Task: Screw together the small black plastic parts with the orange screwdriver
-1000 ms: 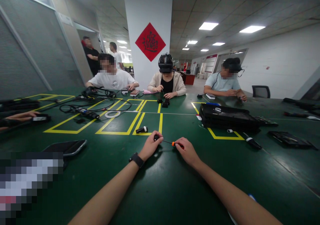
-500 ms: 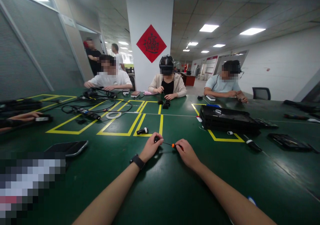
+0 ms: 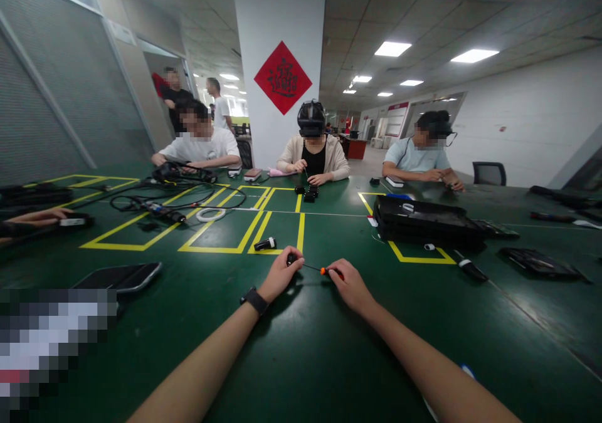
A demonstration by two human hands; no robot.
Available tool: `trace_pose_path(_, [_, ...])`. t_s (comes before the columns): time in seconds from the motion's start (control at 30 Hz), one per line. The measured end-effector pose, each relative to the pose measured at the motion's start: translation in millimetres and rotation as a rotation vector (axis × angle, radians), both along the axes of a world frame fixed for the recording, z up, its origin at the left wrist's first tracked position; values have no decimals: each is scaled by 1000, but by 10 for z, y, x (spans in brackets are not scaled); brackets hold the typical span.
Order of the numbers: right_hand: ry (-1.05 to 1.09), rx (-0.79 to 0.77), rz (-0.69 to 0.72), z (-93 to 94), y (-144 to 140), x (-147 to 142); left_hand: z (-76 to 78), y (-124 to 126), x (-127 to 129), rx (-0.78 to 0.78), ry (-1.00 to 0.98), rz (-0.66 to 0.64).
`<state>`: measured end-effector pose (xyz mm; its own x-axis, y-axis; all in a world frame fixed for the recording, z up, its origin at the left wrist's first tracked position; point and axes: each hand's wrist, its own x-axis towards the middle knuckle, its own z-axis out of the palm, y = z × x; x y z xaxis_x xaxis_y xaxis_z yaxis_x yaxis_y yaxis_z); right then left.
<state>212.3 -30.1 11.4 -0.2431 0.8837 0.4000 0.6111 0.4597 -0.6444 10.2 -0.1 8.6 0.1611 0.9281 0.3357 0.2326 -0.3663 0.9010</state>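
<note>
A screwdriver (image 3: 323,271) with an orange and dark handle is gripped in my right hand (image 3: 350,283), its thin shaft pointing left. My left hand (image 3: 281,276), with a dark band on the wrist, pinches a small black part (image 3: 292,259). The shaft's tip reaches that part; whether it sits in a screw is too small to make out. Both hands are held over the green table (image 3: 301,348). Just beyond my left hand lies a black cylindrical piece with a white band (image 3: 266,244).
Yellow tape (image 3: 211,250) marks rectangles on the table. Cables (image 3: 164,213) and a white ring (image 3: 211,214) lie to the left, near a dark phone-like device (image 3: 117,277). A black tray (image 3: 423,221) stands at the right. Several people sit across, one wearing a headset (image 3: 311,118).
The view has shifted slightly, moving everything a little left and up in the picture. My hands keep the same hold on the screwdriver and the black part.
</note>
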Motion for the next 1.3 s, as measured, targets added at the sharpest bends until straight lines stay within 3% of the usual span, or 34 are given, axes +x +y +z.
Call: trace_pose_path(1.3, [10, 43, 13, -41, 3, -8, -64, 49, -21, 32, 25, -15])
